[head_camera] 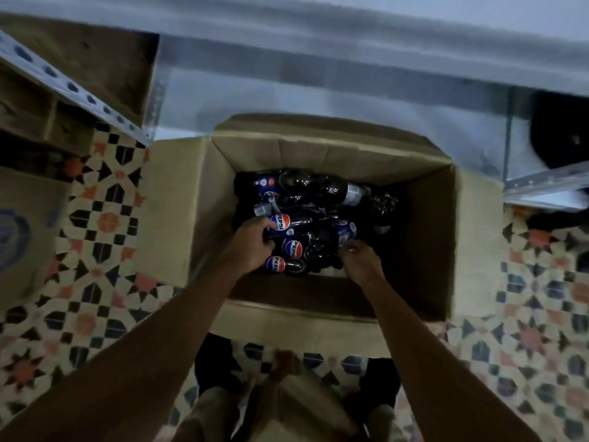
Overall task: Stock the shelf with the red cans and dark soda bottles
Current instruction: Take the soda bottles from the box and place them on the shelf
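An open cardboard box [424, 218] stands on the tiled floor below me, with several dark soda bottles [318, 199] lying jumbled inside, blue labels showing. My left hand [251, 244] is down in the box, its fingers curled round a labelled bottle [287, 222] on the left of the pile. My right hand [358, 261] reaches in beside it, fingers bent onto a dark bottle [322, 250] near the box's near wall; the hand hides how firmly it holds. No red cans are in view. The grey metal shelf [318, 84] runs across just beyond the box.
A perforated metal shelf upright [79, 94] slants at the upper left, with brown cartons [41, 116] behind it. Another carton [22, 231] sits at the left edge. A dark object [561, 132] lies on the shelf at right. My feet stand close to the box.
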